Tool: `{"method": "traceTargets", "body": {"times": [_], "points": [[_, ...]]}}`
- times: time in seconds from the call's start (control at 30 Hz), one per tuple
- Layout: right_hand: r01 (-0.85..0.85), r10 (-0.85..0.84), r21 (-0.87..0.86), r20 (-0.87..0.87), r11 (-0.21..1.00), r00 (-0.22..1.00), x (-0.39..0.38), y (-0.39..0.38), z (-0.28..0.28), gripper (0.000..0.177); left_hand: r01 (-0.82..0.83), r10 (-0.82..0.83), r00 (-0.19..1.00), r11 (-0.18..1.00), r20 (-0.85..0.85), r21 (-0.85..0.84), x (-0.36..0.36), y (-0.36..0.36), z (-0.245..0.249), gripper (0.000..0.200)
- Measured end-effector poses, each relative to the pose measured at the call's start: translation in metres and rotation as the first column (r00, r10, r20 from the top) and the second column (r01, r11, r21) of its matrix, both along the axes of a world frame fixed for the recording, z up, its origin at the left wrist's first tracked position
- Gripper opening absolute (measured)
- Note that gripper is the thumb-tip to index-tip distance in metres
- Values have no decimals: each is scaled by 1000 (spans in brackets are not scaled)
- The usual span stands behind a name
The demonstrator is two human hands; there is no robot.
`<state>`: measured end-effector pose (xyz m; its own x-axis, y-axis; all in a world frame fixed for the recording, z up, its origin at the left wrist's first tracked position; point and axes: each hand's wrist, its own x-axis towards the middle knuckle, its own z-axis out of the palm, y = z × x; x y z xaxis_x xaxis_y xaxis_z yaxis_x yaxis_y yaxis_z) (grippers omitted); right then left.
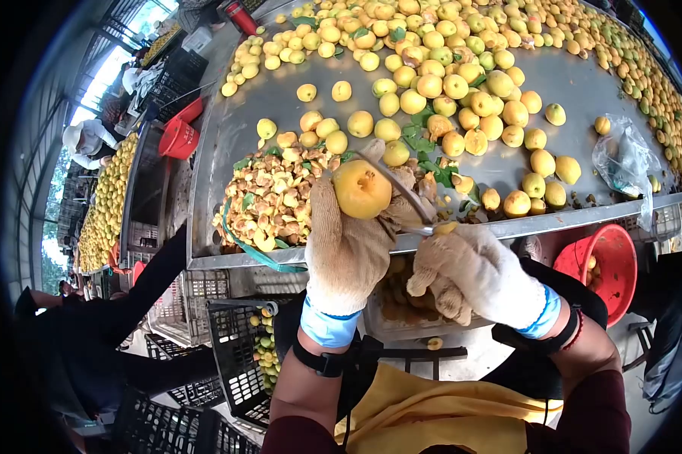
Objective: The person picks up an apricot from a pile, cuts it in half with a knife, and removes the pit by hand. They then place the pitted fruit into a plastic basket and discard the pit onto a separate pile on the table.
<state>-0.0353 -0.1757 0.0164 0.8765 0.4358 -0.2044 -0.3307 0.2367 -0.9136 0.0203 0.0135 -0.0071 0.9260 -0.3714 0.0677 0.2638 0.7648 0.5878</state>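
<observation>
My left hand, in a tan work glove, is closed around a yellow peach with a brown hollow in its upper side. My right hand, gloved too, grips the handle of a knife. Its long narrow blade slants up and left, passing close by the right side of the peach. Left of the peach lies a heap of brown and yellow fruit scraps on the metal table. Under my hands, below the table edge, sits a bin holding fruit.
Many whole yellow peaches spread over the far side of the table. A clear plastic bag lies at the right edge. A red bucket stands below right, a black crate below left. Another person works farther off.
</observation>
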Motion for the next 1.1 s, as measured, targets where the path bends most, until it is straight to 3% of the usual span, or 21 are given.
{"method": "traceTargets", "body": {"times": [0.1,0.2,0.33,0.4,0.43,0.47,0.5,0.53,0.57,0.63,0.7,0.77,0.8,0.83,0.87,0.9,0.93,0.97,1.0,1.03,1.1], "points": [[-53,44,-128,-76,990,996,2,6,9,38,103,-102,994,994,46,-24,-4,2,-3,71],[9,-17,-124,-62,992,998,1,16,0,39,-88,91,993,995,-74,42,-15,-13,13,84],[-78,52,-164,-159,983,986,-5,16,-28,35,-92,100,995,978,-29,187,-23,-15,14,82],[170,-128,-85,368,982,921,-17,19,-108,44,-170,175,984,971,-17,168,-21,-17,-8,78],[-106,155,-182,279,978,948,-8,0,-97,55,-386,269,916,795,299,469,-21,-14,-22,69],[-154,202,-223,214,963,956,1,-5,-77,64,-615,224,777,470,588,633,-19,-8,-34,60],[-143,235,285,-322,948,917,9,-15,-87,64,-780,46,625,76,780,621,-15,0,-39,53],[-153,195,168,-273,974,942,16,-14,-73,57,-561,248,826,449,507,695,-10,-2,-26,49],[-155,141,-87,-150,984,979,18,-2,-23,50,-307,275,951,797,140,520,-6,-5,-8,46],[90,63,-486,290,870,955,13,-3,-26,50,-217,111,972,765,208,606,3,9,10,43],[-28,31,30,-132,999,991,10,1,-18,47,-333,176,930,773,321,540,-2,13,18,39],[-56,72,145,-105,988,992,5,-1,-40,38,-173,81,976,846,201,504,-2,14,12,39],[33,-36,-71,-41,997,998,2,2,-55,34,-129,98,990,911,100,391,-5,9,8,39],[136,-129,-276,45,952,991,0,11,-75,33,-245,260,964,949,-57,199,-9,-14,-22,41],[639,-514,-118,492,760,702,8,50,-138,43,-182,195,972,978,-134,102,-10,-11,-21,44],[639,-515,-111,496,761,699,11,39,-130,43,-123,121,972,992,-201,1,-10,-8,-19,47],[367,-238,-309,384,877,892,14,17,-115,36,-121,119,974,993,-193,5,-6,-4,-19,47],[43,62,-458,211,888,976,15,-1,-96,33,-105,125,987,978,-102,178,0,1,-20,49],[56,-57,-7,-161,998,985,16,10,-62,35,-105,117,993,933,-14,343,4,5,-19,50],[-80,87,57,-134,995,987,21,6,-36,35,-109,118,993,933,-7,342,5,11,-7,50],[-50,47,-48,-61,998,997,16,5,-41,32,-200,83,973,768,214,608,2,23,24,56]]}}
